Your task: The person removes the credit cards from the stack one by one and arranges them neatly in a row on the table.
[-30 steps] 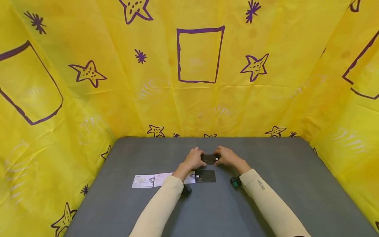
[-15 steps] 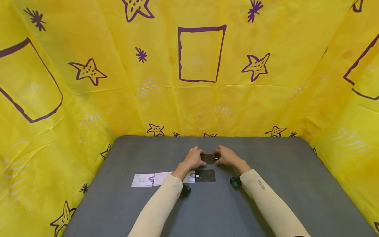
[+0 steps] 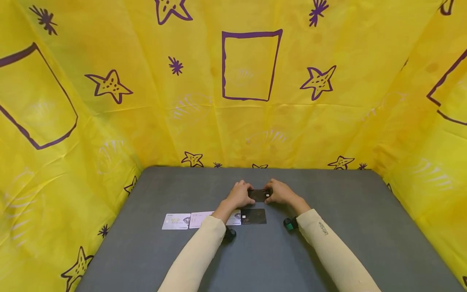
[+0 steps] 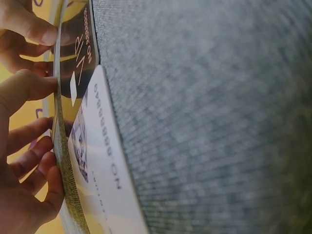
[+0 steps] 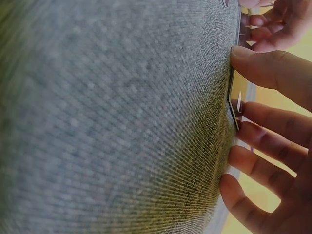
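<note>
A dark VIP card (image 3: 259,195) lies flat or nearly flat toward the back of the grey table. My left hand (image 3: 238,195) grips its left end, thumb on the near edge and fingers on the far one. At the right end my right hand (image 3: 281,192) pinches the card the same way, its thumb and fingertips showing in the right wrist view. Just nearer to me lies a second black VIP card (image 3: 253,216), closing a row. Left of it in that row are a white card (image 3: 234,217), a pinkish card (image 3: 198,219) and a white VIP card (image 3: 176,221).
The grey table (image 3: 328,251) runs up to a yellow cloth backdrop (image 3: 204,134) with purple starfish drawings, which also rises at both sides. My left forearm crosses over the row and hides part of the cards. Dark bands with small devices sit on both wrists.
Both hands stay at the two ends of the dark card, and the row of cards lies as before. Only the head view has shifted slightly.
</note>
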{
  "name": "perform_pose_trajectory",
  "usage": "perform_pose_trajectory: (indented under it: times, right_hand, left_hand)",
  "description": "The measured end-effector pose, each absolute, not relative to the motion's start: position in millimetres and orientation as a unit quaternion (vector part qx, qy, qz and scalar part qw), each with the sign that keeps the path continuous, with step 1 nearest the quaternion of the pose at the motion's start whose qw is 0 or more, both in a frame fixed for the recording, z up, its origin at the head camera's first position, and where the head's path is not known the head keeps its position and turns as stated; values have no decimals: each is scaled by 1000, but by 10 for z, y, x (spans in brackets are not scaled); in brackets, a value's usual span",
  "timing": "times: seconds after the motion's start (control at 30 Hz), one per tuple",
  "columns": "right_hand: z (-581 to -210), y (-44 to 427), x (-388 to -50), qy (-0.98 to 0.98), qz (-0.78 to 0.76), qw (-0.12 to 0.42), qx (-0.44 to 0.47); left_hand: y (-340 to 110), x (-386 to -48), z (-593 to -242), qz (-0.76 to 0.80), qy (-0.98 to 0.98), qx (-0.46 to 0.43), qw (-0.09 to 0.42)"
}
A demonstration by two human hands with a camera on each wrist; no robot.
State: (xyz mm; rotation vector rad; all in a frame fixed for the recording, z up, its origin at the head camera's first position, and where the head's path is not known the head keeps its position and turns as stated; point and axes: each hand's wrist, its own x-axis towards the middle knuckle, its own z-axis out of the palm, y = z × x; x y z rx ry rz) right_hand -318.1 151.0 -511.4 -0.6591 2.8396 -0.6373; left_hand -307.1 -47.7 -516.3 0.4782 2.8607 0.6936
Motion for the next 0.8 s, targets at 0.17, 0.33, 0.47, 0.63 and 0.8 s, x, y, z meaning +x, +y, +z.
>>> perform_pose_trajectory:
  times: [0.17, 0.33, 0.47, 0.63, 0.8]
  right_hand:
    - [-5127, 1501, -3172, 949, -204, 71, -230]
    - [-5120, 1485, -3169, 951, -197, 55, -233]
    - [-5132, 1488, -3164, 951, -191, 47, -239]
    - [-5162, 1492, -3149, 949, -198, 45, -241]
    - [-5147, 1507, -3139, 947, -208, 40, -240]
  left_hand:
    - [-492, -3061, -5161, 229, 955, 168, 80]
    - [-496, -3068, -5149, 223, 956, 177, 75]
    - [-494, -3072, -5142, 218, 957, 178, 72]
    - [-489, -3066, -5158, 215, 958, 178, 70]
    - [-493, -3067, -5152, 216, 957, 182, 60]
